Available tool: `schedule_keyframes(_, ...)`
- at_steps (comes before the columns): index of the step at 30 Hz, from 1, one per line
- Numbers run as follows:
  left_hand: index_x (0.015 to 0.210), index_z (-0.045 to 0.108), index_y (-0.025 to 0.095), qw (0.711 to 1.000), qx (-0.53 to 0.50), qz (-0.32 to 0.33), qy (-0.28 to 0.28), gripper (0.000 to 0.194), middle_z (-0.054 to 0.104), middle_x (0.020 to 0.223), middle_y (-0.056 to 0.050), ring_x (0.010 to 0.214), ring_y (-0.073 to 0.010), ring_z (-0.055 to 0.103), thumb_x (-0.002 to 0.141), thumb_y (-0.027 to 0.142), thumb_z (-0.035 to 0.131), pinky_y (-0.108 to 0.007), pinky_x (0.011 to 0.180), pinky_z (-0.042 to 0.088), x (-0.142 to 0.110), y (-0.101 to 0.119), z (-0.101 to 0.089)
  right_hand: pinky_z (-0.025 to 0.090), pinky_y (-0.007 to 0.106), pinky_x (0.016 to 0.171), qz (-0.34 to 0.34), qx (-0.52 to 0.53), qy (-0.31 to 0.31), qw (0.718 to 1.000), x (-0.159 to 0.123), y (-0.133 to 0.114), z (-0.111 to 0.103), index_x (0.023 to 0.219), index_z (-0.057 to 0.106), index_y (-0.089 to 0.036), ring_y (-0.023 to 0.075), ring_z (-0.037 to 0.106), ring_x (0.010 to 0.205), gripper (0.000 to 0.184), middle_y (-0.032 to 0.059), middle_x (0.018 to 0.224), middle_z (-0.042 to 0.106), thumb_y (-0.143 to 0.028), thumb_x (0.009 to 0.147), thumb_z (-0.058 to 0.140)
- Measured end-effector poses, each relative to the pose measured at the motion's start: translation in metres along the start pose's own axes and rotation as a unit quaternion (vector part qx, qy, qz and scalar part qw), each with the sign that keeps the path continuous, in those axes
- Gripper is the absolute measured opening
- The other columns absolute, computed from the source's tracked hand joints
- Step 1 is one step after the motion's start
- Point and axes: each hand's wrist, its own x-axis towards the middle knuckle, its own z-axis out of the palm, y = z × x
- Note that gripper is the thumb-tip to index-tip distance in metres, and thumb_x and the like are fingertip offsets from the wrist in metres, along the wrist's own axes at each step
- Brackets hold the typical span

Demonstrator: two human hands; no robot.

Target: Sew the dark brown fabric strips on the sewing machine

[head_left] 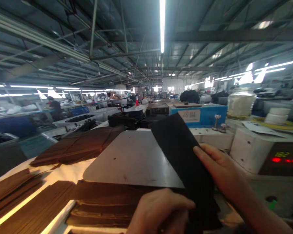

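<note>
Right hand clamped on a rectangular black fabric strip; left hand at its edge, grip impossible to tell.

I've one head-worn view: facing forward, slightly down, left hand and right hand close, ceiling above.

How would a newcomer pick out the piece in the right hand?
Find the central grey metal plate. Across its right side slants a long strip in the right hand. Unlike the brown stacks nearby, it is black and held.
</note>
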Motion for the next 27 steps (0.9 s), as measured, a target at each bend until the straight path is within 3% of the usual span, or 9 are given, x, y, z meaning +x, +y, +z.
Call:
schedule_keyframes(3,0.096,0.059,0.022,0.997,0.025,-0.046,0.049,0.019,0.062,0.079,-0.002,0.069,-0.0115,0.057,0.083,0.020,0.045,-0.021,0.064,0.046,0.022,-0.030,-0.006,0.042,0.024,0.061,-0.009,-0.116,-0.033,0.993,0.003,0.050,0.003,0.072,0.060,-0.018,0.0158,0.056,0.068,0.030,0.0001,0.068,0.060,-0.042,0.080,0.043)
schedule_keyframes(6,0.106,0.054,0.019,0.993,0.060,-0.091,0.043,0.027,0.059,0.099,-0.005,0.087,-0.0152,0.055,0.081,0.024,0.048,-0.026,0.075,0.044,0.052,-0.072,-0.004,0.042,0.025,0.063,-0.004,-0.147,-0.077,0.986,-0.002,0.081,0.010,0.078,0.061,-0.019,0.0170,0.057,0.073,0.029,0.0005,0.073,0.062,-0.039,0.082,0.040)
schedule_keyframes(9,0.113,0.051,0.014,0.987,0.036,-0.154,0.026,0.039,0.054,0.113,-0.011,0.102,-0.0202,0.050,0.078,0.031,0.051,-0.031,0.087,0.039,0.078,-0.109,0.007,0.043,0.025,0.066,-0.007,-0.142,-0.090,0.986,-0.010,0.085,0.009,0.089,0.062,-0.021,0.0178,0.058,0.082,0.030,0.0010,0.081,0.064,-0.038,0.084,0.038)
schedule_keyframes(12,0.101,0.058,0.011,0.965,-0.095,-0.235,-0.062,0.039,0.061,0.098,-0.010,0.089,-0.0200,0.056,0.078,0.041,0.049,-0.030,0.079,0.043,0.093,-0.130,0.022,0.044,0.026,0.070,-0.001,-0.163,-0.096,0.982,-0.015,0.081,0.001,0.094,0.062,-0.022,0.0183,0.059,0.085,0.030,0.0023,0.088,0.065,-0.037,0.085,0.037)
schedule_keyframes(15,0.082,0.060,0.011,0.934,-0.208,-0.264,-0.125,0.031,0.061,0.074,-0.004,0.066,-0.0141,0.056,0.075,0.041,0.052,-0.025,0.063,0.043,0.098,-0.137,0.037,0.044,0.029,0.078,0.022,-0.189,-0.105,0.976,-0.014,0.081,-0.008,0.101,0.060,-0.021,0.0189,0.058,0.093,0.033,0.0044,0.099,0.064,-0.037,0.085,0.037)
schedule_keyframes(20,0.075,0.060,0.012,0.943,-0.197,-0.250,-0.094,0.026,0.057,0.068,-0.001,0.061,-0.0116,0.051,0.072,0.038,0.056,-0.022,0.058,0.039,0.096,-0.136,0.050,0.040,0.033,0.089,0.047,-0.178,-0.104,0.977,0.001,0.089,-0.001,0.115,0.053,-0.012,0.0201,0.054,0.104,0.043,0.0105,0.115,0.058,-0.037,0.082,0.042)
schedule_keyframes(27,0.079,0.063,0.012,0.939,-0.217,-0.258,-0.064,0.026,0.060,0.072,-0.002,0.068,-0.0141,0.053,0.072,0.034,0.053,-0.024,0.063,0.040,0.093,-0.134,0.047,0.038,0.034,0.094,0.005,-0.138,-0.069,0.988,0.017,0.095,0.023,0.119,0.049,-0.012,0.0187,0.051,0.109,0.044,0.0100,0.118,0.056,-0.034,0.082,0.042)
